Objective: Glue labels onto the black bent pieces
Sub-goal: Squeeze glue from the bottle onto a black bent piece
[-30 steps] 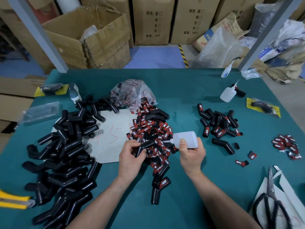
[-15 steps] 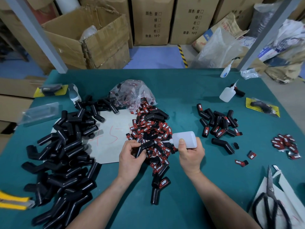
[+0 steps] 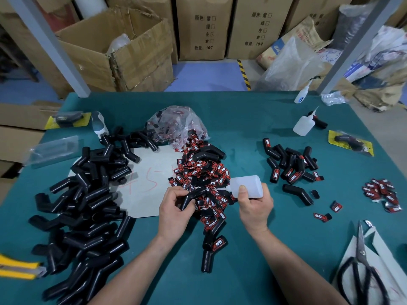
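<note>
My left hand (image 3: 174, 213) grips a black bent piece (image 3: 193, 195) above a heap of red-and-black labels (image 3: 202, 172). My right hand (image 3: 255, 208) grips a translucent white glue bottle (image 3: 247, 186) lying sideways, its nozzle pointing left and touching the held piece. A large pile of plain black bent pieces (image 3: 83, 205) lies at the left. Labelled pieces (image 3: 290, 166) are grouped at the right. One labelled piece (image 3: 212, 249) lies near the front, between my forearms.
A clear bag of labels (image 3: 176, 124) sits behind the heap on the green table (image 3: 242, 115). Two spare glue bottles (image 3: 302, 126) stand at the back right. Loose labels (image 3: 383, 192) and black scissors (image 3: 361, 269) lie at the right. A yellow cutter (image 3: 17, 268) lies front left.
Both hands have stayed almost still over the label heap. The bottle's nozzle remains against the held piece.
</note>
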The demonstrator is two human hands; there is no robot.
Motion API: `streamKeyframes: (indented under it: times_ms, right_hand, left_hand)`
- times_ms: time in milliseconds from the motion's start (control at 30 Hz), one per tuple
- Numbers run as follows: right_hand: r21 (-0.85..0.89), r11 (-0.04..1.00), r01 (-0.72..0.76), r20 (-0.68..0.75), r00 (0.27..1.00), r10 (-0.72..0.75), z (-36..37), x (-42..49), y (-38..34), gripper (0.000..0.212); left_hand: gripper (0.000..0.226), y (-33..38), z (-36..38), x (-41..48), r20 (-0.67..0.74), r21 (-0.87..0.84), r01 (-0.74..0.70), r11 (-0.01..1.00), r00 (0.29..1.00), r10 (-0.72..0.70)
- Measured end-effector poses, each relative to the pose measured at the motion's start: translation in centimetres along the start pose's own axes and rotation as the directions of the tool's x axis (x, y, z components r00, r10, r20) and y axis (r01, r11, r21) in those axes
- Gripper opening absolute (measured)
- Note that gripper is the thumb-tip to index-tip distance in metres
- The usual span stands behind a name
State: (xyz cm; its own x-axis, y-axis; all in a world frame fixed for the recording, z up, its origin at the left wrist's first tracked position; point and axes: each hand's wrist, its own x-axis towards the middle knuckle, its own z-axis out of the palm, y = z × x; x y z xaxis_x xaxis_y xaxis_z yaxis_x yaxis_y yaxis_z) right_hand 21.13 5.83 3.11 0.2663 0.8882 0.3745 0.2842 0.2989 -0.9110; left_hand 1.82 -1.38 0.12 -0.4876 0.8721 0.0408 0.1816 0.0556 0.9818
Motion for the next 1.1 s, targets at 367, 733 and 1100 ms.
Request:
streamKeyframes:
  times_ms: [367, 733, 1100]
  right_hand:
    - [0.012, 1.000, -0.004, 0.003, 1.000, 0.004, 0.14, -0.01, -0.13, 0.027]
    - [0.013, 1.000, -0.011, 0.001, 1.000, 0.011, -0.09, 0.15, -0.16, 0.027]
    - [0.035, 0.999, -0.005, 0.016, 1.000, 0.004, -0.07, -0.13, 0.02, 0.026]
  left_hand:
    - [0.038, 0.54, 0.22, -0.01, -0.005, 0.003, -0.039, 0.999, 0.999, 0.039]
    - [0.037, 0.38, 0.08, 0.00, 0.005, 0.019, -0.043, 0.999, 0.999, 0.043]
    - [0.051, 0.12, 0.03, 0.02, -0.028, 0.047, 0.057, 0.997, 0.998, -0.055]
